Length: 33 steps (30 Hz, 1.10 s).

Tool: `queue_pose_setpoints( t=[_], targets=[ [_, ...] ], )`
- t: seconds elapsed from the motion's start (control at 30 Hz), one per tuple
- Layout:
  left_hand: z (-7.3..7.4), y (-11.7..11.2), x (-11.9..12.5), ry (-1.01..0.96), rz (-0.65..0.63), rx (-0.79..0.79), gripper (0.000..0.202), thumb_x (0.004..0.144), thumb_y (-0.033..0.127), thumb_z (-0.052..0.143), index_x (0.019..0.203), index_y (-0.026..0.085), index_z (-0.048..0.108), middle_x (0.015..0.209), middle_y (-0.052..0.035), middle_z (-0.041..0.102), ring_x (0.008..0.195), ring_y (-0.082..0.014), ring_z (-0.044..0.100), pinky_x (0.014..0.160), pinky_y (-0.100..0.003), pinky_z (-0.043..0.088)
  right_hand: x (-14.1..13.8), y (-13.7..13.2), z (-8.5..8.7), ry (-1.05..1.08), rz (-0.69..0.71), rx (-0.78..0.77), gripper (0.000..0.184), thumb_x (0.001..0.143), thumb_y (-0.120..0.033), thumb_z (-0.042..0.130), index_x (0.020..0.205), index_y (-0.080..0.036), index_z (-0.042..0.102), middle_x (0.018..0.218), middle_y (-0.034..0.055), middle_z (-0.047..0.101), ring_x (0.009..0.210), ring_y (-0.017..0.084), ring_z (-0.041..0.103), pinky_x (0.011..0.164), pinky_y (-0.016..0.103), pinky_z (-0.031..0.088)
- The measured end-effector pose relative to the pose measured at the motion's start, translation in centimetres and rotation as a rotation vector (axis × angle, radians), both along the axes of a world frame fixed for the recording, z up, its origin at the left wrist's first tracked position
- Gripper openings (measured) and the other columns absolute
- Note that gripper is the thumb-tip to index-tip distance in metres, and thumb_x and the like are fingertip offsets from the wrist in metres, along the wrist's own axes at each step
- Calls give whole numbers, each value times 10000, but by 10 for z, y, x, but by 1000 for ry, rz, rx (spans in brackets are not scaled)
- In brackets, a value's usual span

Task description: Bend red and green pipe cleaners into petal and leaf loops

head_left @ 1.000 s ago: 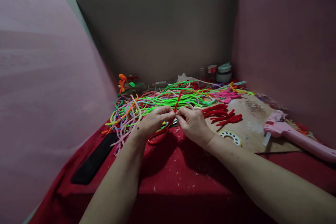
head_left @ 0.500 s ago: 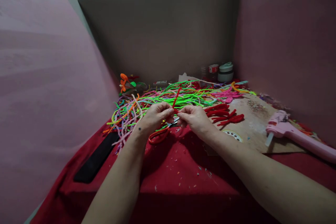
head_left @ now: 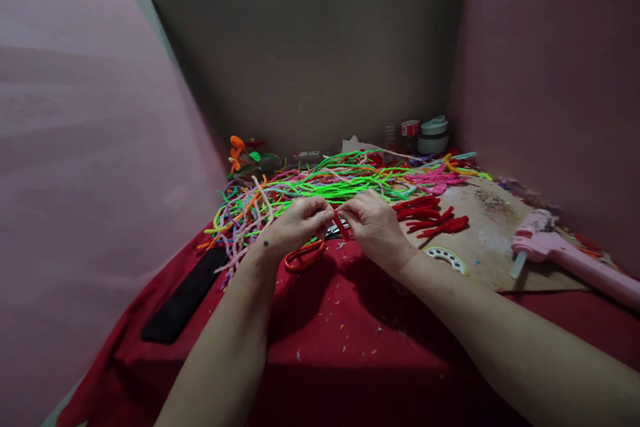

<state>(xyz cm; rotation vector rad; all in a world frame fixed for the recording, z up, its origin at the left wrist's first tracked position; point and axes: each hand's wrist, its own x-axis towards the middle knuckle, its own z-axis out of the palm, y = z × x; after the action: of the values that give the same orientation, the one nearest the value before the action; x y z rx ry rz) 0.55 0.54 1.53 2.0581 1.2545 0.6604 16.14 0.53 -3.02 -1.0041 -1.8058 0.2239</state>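
Left hand (head_left: 313, 215) and right hand (head_left: 371, 225) pinched a red fuzzy stem (head_left: 343, 228) between them | its visible length slanted downward, rightward, in front of scissors (head_left: 323, 245) | neither hand lay nearer

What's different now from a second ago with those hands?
The red fuzzy stem has swung round: its free end stood up above the fingers before, and now it points down toward the person. The left hand and right hand both stay pinched close together on it. The scissors, red bundle and pink glue gun lie as they were.
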Motion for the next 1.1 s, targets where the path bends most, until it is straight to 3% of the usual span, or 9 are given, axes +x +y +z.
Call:
queue_pose_setpoints(
  t=[0.2, 0.4, 0.6, 0.77, 0.93, 1.1],
  targets=[
    [-2, 2, 3, 40, 112, 56, 212, 769, 319, 468, 662, 141, 510, 531, 30, 490, 466, -69, 397, 457, -196, 299, -3, 4, -1, 414, 314, -539, 236, 697, -254, 556, 490, -143, 576, 424, -29, 490, 421, 75, 383, 457, 226, 299],
    [-2, 0, 9, -42, 143, 32, 174, 745, 282, 502, 653, 137, 530, 513, 31, 509, 466, -72, 438, 463, -191, 327, -3, 3, 2, 593, 470, -791, 182, 581, -288, 653, 524, -130, 581, 392, -43, 475, 349, 56, 346, 373, 214, 219],
    [-1, 1, 9, -207, 105, -70, 191, 724, 306, 557, 670, 125, 537, 551, 12, 547, 493, -79, 491, 498, -201, 382, -4, 7, -2, 662, 472, -773, 151, 599, -224, 610, 488, -138, 554, 382, -39, 483, 331, 54, 360, 357, 205, 243],
    [0, 0, 9, -170, 135, -128, 168, 685, 282, 581, 642, 127, 531, 546, 15, 552, 485, -76, 487, 482, -198, 368, -5, 6, -1, 621, 400, -720, 154, 601, -182, 567, 454, -148, 534, 369, -42, 482, 331, 55, 372, 365, 199, 283],
    [-5, 2, 14, -75, 136, -52, 129, 701, 256, 511, 650, 138, 523, 558, 24, 543, 489, -83, 473, 485, -207, 356, -5, 4, 0, 566, 375, -706, 160, 618, -175, 534, 459, -158, 532, 368, -37, 497, 331, 67, 396, 375, 204, 304],
    [-15, 7, 16, 95, 184, 139, 82, 668, 182, 452, 613, 155, 505, 539, 43, 497, 504, -87, 433, 484, -208, 314, -5, 5, -4, 485, 280, -691, 175, 605, -146, 496, 432, -173, 503, 332, -49, 469, 317, 68, 397, 360, 194, 304]
  ],
)
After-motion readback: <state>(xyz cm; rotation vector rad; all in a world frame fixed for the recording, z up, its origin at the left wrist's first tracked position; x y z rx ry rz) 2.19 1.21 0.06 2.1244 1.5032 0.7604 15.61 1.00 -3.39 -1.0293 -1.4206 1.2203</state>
